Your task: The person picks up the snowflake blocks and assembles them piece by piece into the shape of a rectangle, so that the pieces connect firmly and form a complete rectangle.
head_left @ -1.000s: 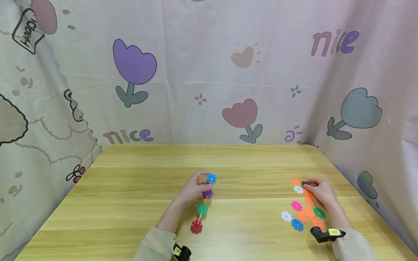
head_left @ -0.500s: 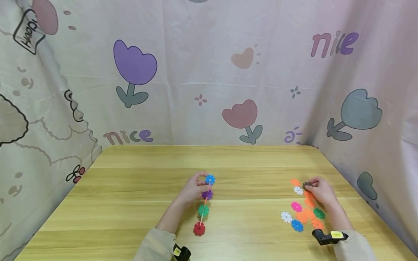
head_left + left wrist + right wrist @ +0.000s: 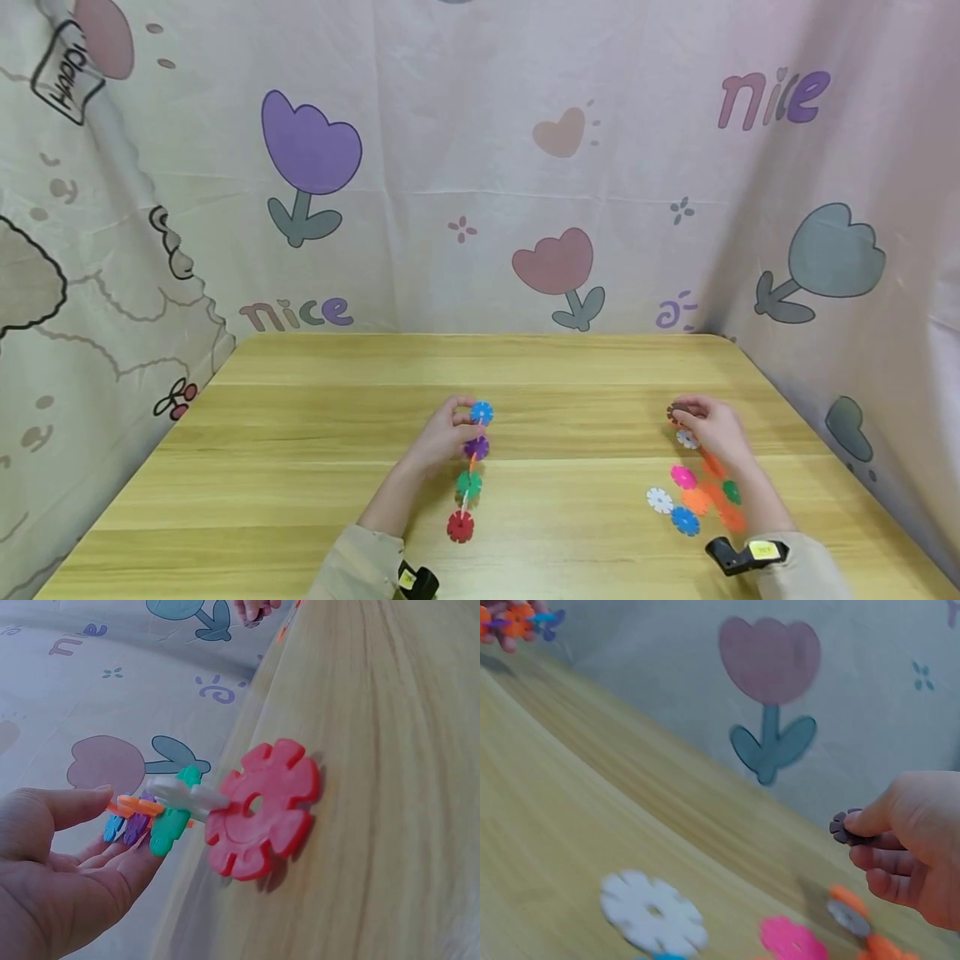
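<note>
A chain of snowflake discs (image 3: 468,475) lies on the wooden table (image 3: 315,433), running from a blue disc (image 3: 482,412) through purple and green ones to a red disc (image 3: 461,526) (image 3: 259,810). My left hand (image 3: 450,433) (image 3: 56,862) holds the chain's far end by the blue and purple discs. My right hand (image 3: 705,425) (image 3: 907,840) pinches a small dark disc (image 3: 847,826) (image 3: 672,412), lifted just above the table. Beneath and near it lie loose discs: white (image 3: 659,499) (image 3: 652,911), pink (image 3: 682,477) (image 3: 791,939), blue (image 3: 684,520) and several orange.
A pale printed cloth (image 3: 480,167) with tulips and "nice" lettering walls the table at the back and both sides. Black wrist cameras sit at my cuffs (image 3: 742,554) (image 3: 416,579). Bare wood lies between the chain and the loose discs.
My right hand has lifted and moved away from me and left with the dark disc, off the loose pile. The left hand and chain have hardly moved.
</note>
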Demonstrator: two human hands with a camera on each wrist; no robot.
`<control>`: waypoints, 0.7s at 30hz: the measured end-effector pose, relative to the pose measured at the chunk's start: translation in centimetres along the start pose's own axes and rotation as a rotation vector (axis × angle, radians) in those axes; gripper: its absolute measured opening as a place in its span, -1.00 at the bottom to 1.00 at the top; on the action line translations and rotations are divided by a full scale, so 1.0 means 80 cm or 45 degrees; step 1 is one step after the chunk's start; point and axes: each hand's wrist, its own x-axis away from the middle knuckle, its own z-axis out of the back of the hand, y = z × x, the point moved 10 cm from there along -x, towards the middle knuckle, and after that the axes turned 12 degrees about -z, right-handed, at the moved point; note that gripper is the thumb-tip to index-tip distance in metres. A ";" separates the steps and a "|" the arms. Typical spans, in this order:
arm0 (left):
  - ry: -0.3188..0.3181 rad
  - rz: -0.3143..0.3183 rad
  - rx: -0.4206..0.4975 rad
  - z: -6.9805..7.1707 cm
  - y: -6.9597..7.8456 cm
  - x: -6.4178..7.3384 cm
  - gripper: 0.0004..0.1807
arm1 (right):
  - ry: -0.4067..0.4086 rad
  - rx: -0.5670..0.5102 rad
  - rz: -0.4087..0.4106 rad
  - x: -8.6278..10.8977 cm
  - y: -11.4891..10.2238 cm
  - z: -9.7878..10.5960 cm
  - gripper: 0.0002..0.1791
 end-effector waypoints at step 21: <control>0.003 -0.011 -0.014 -0.001 0.000 0.000 -0.56 | -0.348 -0.278 0.104 0.028 -0.101 -0.105 -0.73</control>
